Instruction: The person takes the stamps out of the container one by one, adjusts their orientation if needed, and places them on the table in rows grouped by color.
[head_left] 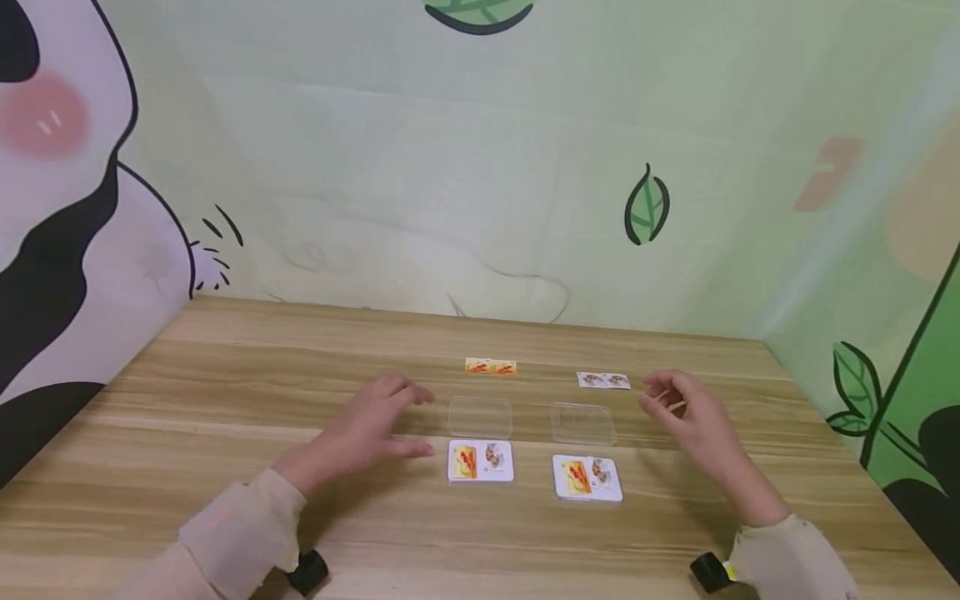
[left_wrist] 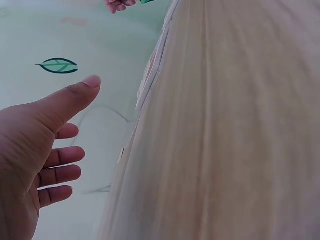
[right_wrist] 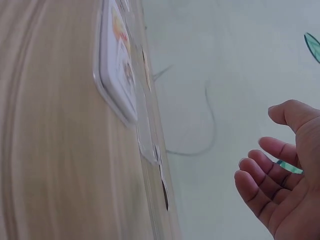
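Note:
My left hand [head_left: 367,425] hovers over the table left of the cards, thumb and fingers spread apart and holding nothing. To the right, my right hand [head_left: 693,421] is raised with loosely bent fingers and nothing in them. Between the hands lie two white rounded rectangular pieces, a left one [head_left: 481,462] and a right one [head_left: 587,478], each bearing an orange and a white stamp-like picture. Behind them sit two clear plastic covers, one left [head_left: 480,417] and one right [head_left: 583,424]. Farther back are an orange stamp strip [head_left: 491,367] and a white stamp strip [head_left: 603,381], the latter nearest my right fingertips.
The wood-grain table [head_left: 225,392] reaches back to a pale green wall cloth [head_left: 375,167] printed with leaves and a panda. Each wrist wears a black device, seen on the left [head_left: 308,572] and on the right [head_left: 708,572].

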